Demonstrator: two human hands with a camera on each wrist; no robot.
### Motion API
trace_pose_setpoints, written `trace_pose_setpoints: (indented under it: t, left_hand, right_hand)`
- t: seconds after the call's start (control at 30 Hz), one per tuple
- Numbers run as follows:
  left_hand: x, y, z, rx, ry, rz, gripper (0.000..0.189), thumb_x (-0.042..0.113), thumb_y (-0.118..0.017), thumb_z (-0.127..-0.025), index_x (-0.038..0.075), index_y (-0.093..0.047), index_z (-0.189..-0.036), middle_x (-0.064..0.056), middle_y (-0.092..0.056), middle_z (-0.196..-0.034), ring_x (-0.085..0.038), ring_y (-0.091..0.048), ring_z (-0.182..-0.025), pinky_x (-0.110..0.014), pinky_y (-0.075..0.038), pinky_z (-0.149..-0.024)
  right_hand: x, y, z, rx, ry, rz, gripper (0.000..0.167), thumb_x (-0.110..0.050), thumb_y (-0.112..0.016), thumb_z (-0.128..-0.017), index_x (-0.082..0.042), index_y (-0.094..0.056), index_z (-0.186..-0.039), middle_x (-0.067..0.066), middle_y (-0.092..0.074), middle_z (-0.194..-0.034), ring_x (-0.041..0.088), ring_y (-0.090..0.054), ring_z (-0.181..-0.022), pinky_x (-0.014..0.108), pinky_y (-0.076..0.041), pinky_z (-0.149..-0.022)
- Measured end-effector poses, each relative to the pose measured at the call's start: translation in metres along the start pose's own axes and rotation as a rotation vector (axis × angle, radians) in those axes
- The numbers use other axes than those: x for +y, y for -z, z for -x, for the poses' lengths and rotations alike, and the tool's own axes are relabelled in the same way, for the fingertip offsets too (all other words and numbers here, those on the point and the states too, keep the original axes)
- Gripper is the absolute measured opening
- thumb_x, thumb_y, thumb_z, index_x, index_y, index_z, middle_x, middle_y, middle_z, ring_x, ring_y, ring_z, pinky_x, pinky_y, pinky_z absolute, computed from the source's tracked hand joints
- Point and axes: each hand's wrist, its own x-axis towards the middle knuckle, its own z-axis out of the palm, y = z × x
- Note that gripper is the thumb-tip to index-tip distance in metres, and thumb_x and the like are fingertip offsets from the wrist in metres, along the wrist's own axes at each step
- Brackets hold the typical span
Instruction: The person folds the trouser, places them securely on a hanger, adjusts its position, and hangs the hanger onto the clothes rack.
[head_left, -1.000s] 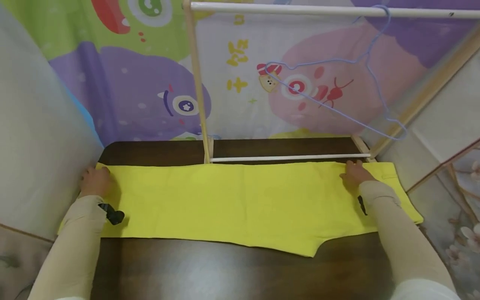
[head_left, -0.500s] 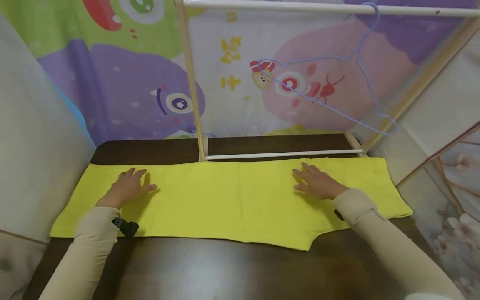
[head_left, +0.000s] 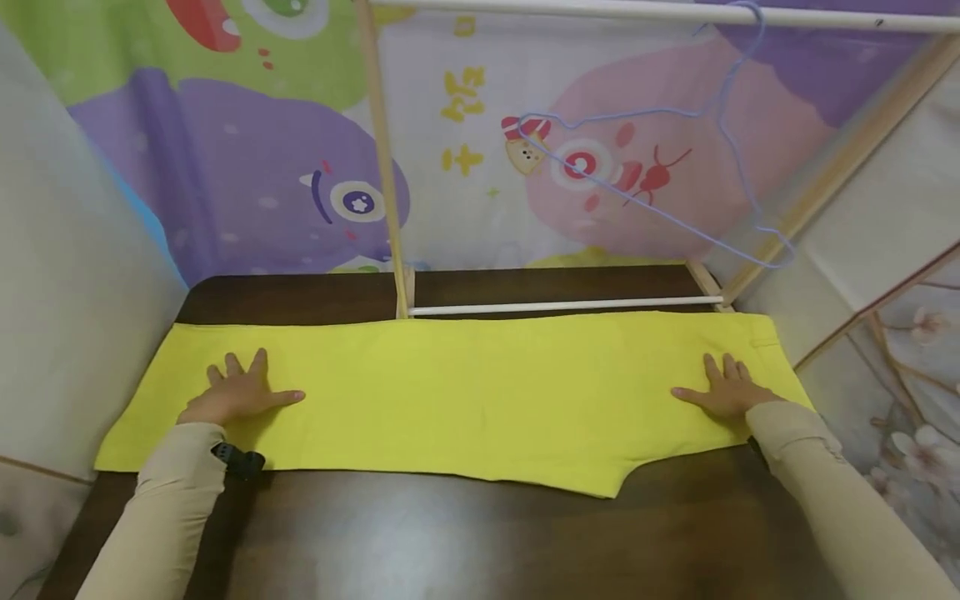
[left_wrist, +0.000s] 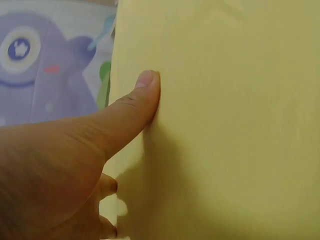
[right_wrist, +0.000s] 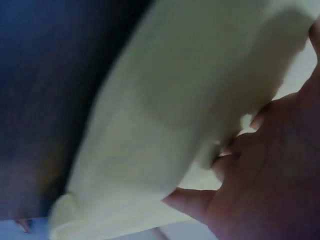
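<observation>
A pair of yellow trousers [head_left: 450, 392], folded lengthwise with one leg over the other, lies flat across the dark table. The waist end is at the right and the leg hems at the left. On the hem end my left hand [head_left: 236, 396] rests with spread fingers; in the left wrist view its thumb [left_wrist: 135, 102] touches the yellow cloth [left_wrist: 235, 115]. Near the waistband my right hand [head_left: 723, 392] lies with fingers apart on the fabric. The right wrist view is blurred and shows the right hand [right_wrist: 270, 165] over the cloth [right_wrist: 145, 115].
Behind the trousers stands a wooden rack with a white top rail [head_left: 600, 8] and a low white bar [head_left: 562, 306]. A blue wire hanger [head_left: 660, 204] hangs from the rail. Pale panels [head_left: 67, 275] close in both sides. Brown tabletop [head_left: 450, 542] shows in front.
Both hands left the far edge of the trousers and moved inward over the cloth. Since then the right hand has slid back right towards the waist, and the left has shifted slightly left.
</observation>
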Motion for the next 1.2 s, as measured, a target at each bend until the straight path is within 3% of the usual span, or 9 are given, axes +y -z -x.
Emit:
trace_pose_setpoints:
  t: [0.2,0.33,0.6,0.9,1.03,1.2]
  left_hand:
    - [-0.032,0.005,0.007,-0.014,0.037,0.036,0.126,0.076,-0.051,-0.083,-0.01,0.015,-0.148,-0.054,0.023,-0.137,-0.08,0.018,-0.119,-0.09,-0.005,-0.087]
    - [-0.043,0.008,0.012,-0.012,0.038,0.059,0.125,0.074,-0.051,-0.085,-0.01,0.017,-0.147,-0.053,0.026,-0.136,-0.079,0.021,-0.118,-0.091,-0.001,-0.084]
    - [-0.044,0.008,0.014,0.01,0.031,0.064,0.12,0.073,-0.05,-0.086,-0.004,0.018,-0.149,-0.049,0.028,-0.14,-0.076,0.024,-0.121,-0.092,0.002,-0.078]
    - [-0.063,0.0,0.013,0.064,-0.037,0.084,0.112,0.067,-0.049,-0.089,0.0,0.015,-0.151,-0.045,0.024,-0.146,-0.072,0.023,-0.127,-0.086,0.007,-0.09]
    - [-0.069,0.002,0.014,0.092,-0.071,0.082,0.109,0.064,-0.048,-0.091,-0.002,0.014,-0.151,-0.043,0.022,-0.148,-0.069,0.021,-0.13,-0.083,0.006,-0.094]
    - [-0.055,0.004,0.018,0.056,-0.048,0.047,0.108,0.063,-0.046,-0.093,-0.014,0.007,-0.148,-0.05,0.015,-0.144,-0.075,0.011,-0.127,-0.085,-0.005,-0.093]
  right_hand:
    - [0.014,-0.006,-0.002,0.015,-0.003,-0.029,0.117,-0.076,-0.038,-0.089,0.012,0.008,-0.149,0.045,0.019,-0.148,0.067,0.017,-0.133,0.082,0.003,-0.099]
    - [0.021,-0.017,-0.009,0.02,-0.009,-0.037,0.117,-0.078,-0.035,-0.088,0.009,0.012,-0.15,0.042,0.024,-0.148,0.067,0.021,-0.132,0.082,0.007,-0.097]
    - [0.023,-0.013,-0.007,0.026,-0.01,-0.013,0.115,-0.079,-0.032,-0.088,0.006,0.013,-0.151,0.041,0.021,-0.15,0.065,0.02,-0.134,0.085,0.001,-0.094]
    - [0.024,-0.012,-0.002,0.036,-0.032,-0.027,0.115,-0.079,-0.033,-0.088,0.004,0.013,-0.151,0.039,0.022,-0.151,0.064,0.02,-0.135,0.089,0.001,-0.088]
    - [0.026,-0.018,-0.003,0.032,-0.035,-0.038,0.114,-0.079,-0.033,-0.088,0.004,0.014,-0.151,0.038,0.023,-0.151,0.063,0.022,-0.134,0.09,0.001,-0.085]
    - [0.023,-0.016,-0.004,0.038,-0.05,-0.013,0.115,-0.08,-0.031,-0.087,0.005,0.012,-0.151,0.04,0.021,-0.151,0.065,0.02,-0.134,0.09,0.003,-0.085]
